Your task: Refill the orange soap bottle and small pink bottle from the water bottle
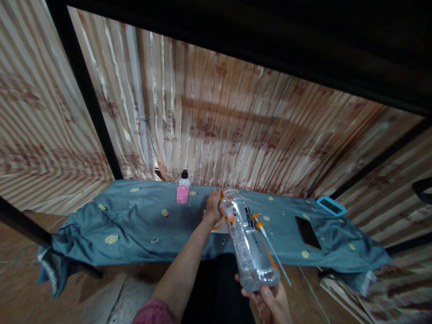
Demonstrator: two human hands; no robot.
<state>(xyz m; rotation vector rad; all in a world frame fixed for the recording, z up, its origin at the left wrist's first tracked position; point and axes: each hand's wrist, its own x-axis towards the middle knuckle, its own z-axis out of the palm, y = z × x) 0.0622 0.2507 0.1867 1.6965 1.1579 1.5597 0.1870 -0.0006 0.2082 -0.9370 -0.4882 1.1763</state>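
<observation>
A large clear plastic bottle [251, 245] with orange and black print hangs tilted over the bench edge, its base toward me. My right hand [268, 301] grips the base, thumb on the near side. At the far end, by the neck, my left hand [212, 207] is closed against the bottle; its fingertips are partly hidden behind it. Just right of the bottle, partly covered by it, is an orange-and-white pump head [259, 223] with a long thin tube. Under my left hand shows part of a white and orange item [220, 226] whose kind I cannot make out.
A small bottle with a pink label and black cap [182, 191] stands at the back of the cloth-covered bench [135, 229]. To the right lie a black phone [308, 232] and a blue-framed device [331, 205]. Dark frame posts [89, 99] and striped curtains surround the bench.
</observation>
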